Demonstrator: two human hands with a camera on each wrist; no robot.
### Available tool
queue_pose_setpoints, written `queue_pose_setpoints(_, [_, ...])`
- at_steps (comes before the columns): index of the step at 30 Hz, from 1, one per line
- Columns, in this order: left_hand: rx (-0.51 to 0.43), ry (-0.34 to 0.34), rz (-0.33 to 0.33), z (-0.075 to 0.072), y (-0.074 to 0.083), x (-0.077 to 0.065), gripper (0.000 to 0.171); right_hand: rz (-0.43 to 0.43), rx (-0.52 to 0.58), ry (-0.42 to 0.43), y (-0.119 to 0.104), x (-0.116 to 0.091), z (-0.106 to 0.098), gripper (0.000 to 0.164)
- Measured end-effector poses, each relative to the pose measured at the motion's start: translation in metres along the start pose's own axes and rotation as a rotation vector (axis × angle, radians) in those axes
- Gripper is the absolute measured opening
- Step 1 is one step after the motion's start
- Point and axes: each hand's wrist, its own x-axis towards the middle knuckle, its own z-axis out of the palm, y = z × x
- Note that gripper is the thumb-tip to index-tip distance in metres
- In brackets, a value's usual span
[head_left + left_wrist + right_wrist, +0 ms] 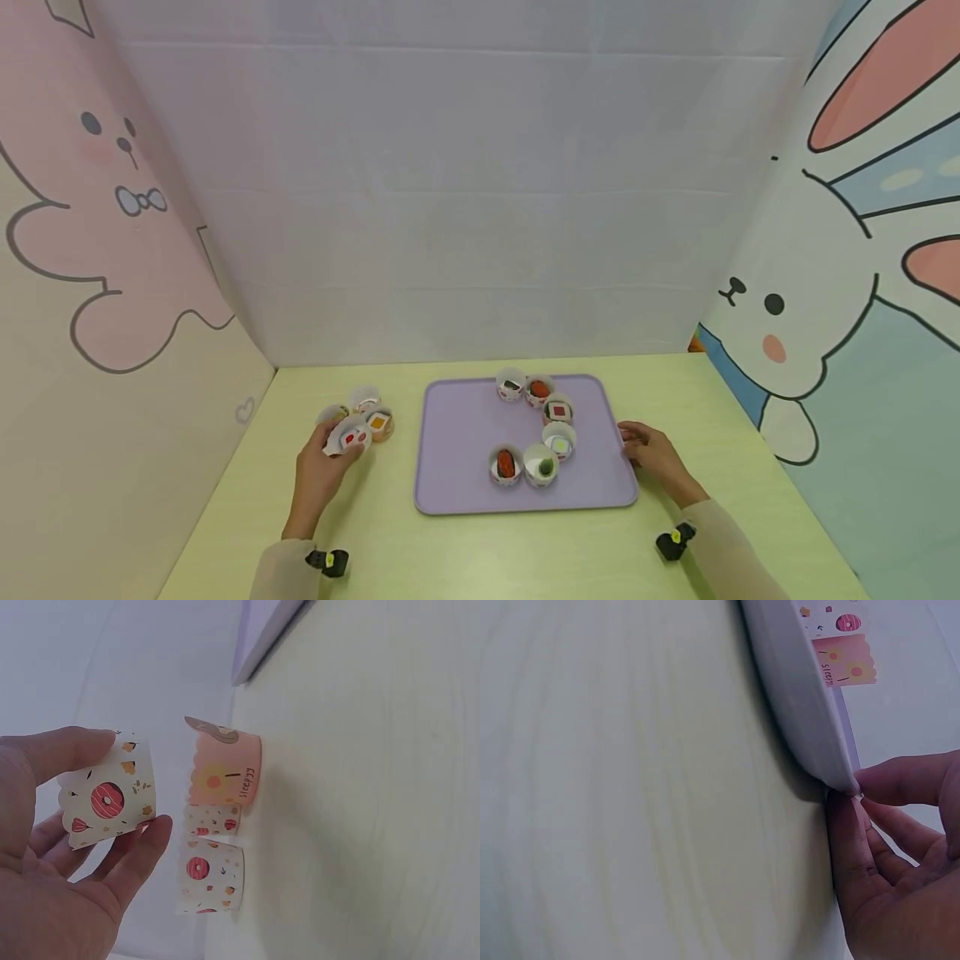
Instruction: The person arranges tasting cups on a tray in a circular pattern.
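Pinching a white paper cup [112, 791] with a scalloped rim and red doughnut prints, my left hand [319, 468] has the thumb against one side of its wall and fingertips against the other. Between them the cup seems to hang above the pale yellow-green table [480, 550], mouth up, perhaps slightly tilted, with a red-and-white piece [353, 437] inside. Paper this thin would probably buckle under a hard squeeze, so light, even pressure suits it best, and a level cup should stop that piece sliding.

Just beyond those fingertips stand a pink paper cup [225, 769] lettered "sleepyy" and two white printed paper cups [210, 874], close together; whether they touch, I can't tell. My knuckles want room there, since a sideways brush could tip one.

Well to the right of my left fingers lies a pale purple rectangular tray [457, 442]. My right hand [660, 461] grips its edge, one digit on top of the rim and another low beside the tabletop. That hold ought to steady it, provided I neither lift nor tug. Six filled paper cups [551, 454] sit on it, curving past my right fingertips, so any jerk of the rim could jostle them.
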Motion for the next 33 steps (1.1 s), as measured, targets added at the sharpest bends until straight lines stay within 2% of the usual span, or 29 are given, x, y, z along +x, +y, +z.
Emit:
queue_pose_setpoints(4, [-0.048, 0.017, 0.018, 0.002, 0.008, 0.0, 0.058, 0.002, -0.008, 0.009, 0.0, 0.001, 0.0, 0.049])
queue_pose_setpoints(10, [-0.07, 0.005, 0.039, 0.007, 0.022, -0.001, 0.056, 0.002, -0.002, 0.009, 0.001, 0.0, 0.0, 0.049])
queue_pose_setpoints(17, [-0.12, -0.046, 0.07, 0.016, 0.047, -0.002, 0.06, 0.004, -0.014, 0.014, -0.001, 0.001, 0.0, 0.049])
queue_pose_setpoints(24, [-0.141, -0.102, 0.071, 0.03, 0.06, -0.003, 0.062, 0.01, -0.01, 0.014, -0.002, 0.0, 0.001, 0.048])
queue_pose_setpoints(33, [-0.159, -0.133, 0.188, 0.057, 0.079, -0.003, 0.061, 0.008, -0.021, 0.015, -0.002, 0.002, 0.001, 0.048])
